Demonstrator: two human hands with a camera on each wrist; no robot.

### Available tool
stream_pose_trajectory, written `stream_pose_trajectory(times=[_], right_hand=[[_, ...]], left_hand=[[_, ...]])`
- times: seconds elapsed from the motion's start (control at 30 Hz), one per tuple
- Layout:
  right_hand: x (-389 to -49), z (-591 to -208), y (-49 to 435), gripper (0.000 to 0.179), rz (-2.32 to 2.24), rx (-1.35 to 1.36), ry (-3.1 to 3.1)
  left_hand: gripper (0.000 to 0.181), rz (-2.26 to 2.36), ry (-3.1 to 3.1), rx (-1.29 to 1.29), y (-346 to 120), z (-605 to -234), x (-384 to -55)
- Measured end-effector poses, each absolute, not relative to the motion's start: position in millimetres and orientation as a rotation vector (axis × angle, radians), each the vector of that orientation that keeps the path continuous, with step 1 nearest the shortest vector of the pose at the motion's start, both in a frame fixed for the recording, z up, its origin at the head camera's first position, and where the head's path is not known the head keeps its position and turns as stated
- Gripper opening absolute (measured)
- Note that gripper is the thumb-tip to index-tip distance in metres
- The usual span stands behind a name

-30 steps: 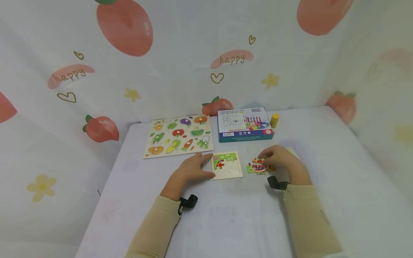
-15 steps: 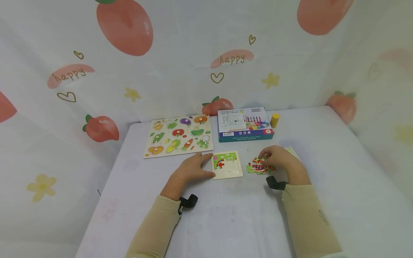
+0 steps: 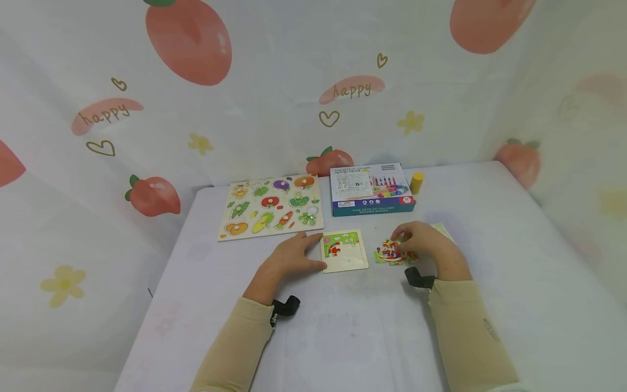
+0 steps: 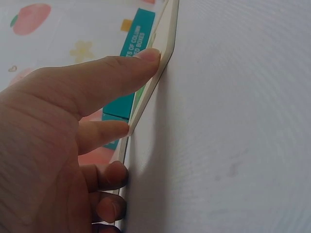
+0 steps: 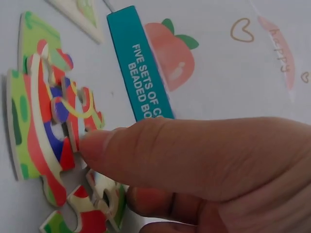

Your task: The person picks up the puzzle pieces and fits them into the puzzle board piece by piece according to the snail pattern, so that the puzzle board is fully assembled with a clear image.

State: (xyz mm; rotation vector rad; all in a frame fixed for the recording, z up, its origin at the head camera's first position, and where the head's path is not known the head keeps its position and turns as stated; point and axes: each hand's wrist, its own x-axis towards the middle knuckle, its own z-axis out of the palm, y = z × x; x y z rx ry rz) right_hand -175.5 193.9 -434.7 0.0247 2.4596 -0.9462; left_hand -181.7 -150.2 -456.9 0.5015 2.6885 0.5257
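Note:
My left hand (image 3: pixel 292 255) rests at the left side of a square wooden puzzle tray (image 3: pixel 345 262). In the left wrist view its straight thumb presses the tray's near corner and the index fingertip touches its edge. A few jigsaw pieces (image 3: pixel 334 249) lie fitted in the tray's upper left and along its top. To the right, my right hand (image 3: pixel 425 239) reaches over a pile of loose jigsaw pieces (image 5: pixel 39 121), red, green and blue. Its thumb and fingers pinch a red-and-blue jigsaw piece (image 5: pixel 74 114) on the pile; the fingertips behind it are hidden.
A vegetable peg puzzle board (image 3: pixel 271 209) lies at the back left. Beside it is a box labelled for beaded columns (image 3: pixel 373 190), with a yellow cylinder (image 3: pixel 417 183) at its right. A pale flat board (image 3: pixel 443 231) shows partly behind the right hand.
Both hands keep nearly the same place. The right hand's fingers shift only slightly on the pile; the puzzle tray stays put.

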Motion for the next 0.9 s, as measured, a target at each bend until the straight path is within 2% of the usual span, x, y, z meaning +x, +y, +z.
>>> stream_pose_trajectory(times=[0.2,0.67,0.9], right_hand=[[-177.1,-434.1,190.8,0.041,-0.982,0.06,2.406],[-178.2,-429.9,193.7,0.018,-0.977,0.02,2.493],[-170.7,-410.6,201.3,0.019,-0.952,-0.068,2.59]], left_hand=[[0.084,0.518,2.691,0.493,-150.3,-456.5,-181.6],[0.085,0.527,2.695,0.506,-150.4,-457.8,-181.3],[0.085,0.519,2.697,0.502,-149.8,-459.1,-182.0]])
